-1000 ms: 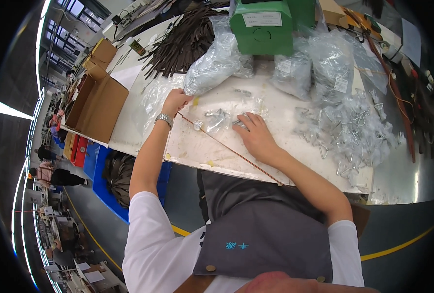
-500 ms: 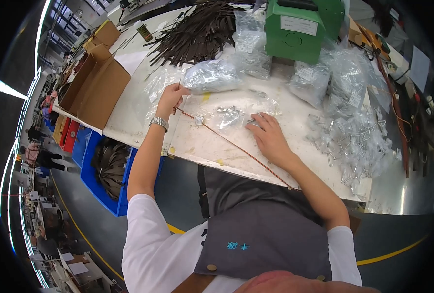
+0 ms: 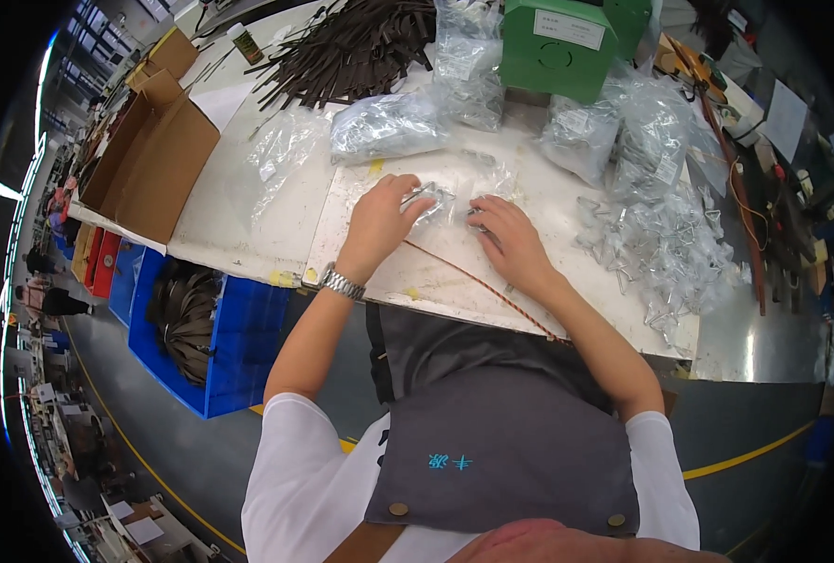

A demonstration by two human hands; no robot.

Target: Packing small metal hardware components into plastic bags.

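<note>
My left hand (image 3: 384, 220), a metal-banded watch (image 3: 342, 281) on its wrist, is at the middle of the white worktable (image 3: 248, 225). Its thumb and fingers close around a small metal piece in clear plastic (image 3: 433, 199). Facing it, my right hand (image 3: 514, 242) rests low over the table with curled fingers, a small metal piece (image 3: 475, 214) partly hidden at their tips. A brown-orange braided cord (image 3: 483, 284) slants from beneath my left hand to the table's front edge near my right forearm. The cord's far end is hidden.
A green machine (image 3: 553, 52) stands at the back, between bags of metal parts (image 3: 389, 129). Loose plastic-wrapped metal buckles (image 3: 666, 253) cover the right side. Dark strips (image 3: 351, 56) are heaped behind. A cardboard box (image 3: 168, 155) stands left, above a blue bin (image 3: 206, 385).
My left hand has come right and nearer, from the raised cord end to the small wrapped metal piece beside my right hand. The cord is lower. The whole view has shifted slightly.
</note>
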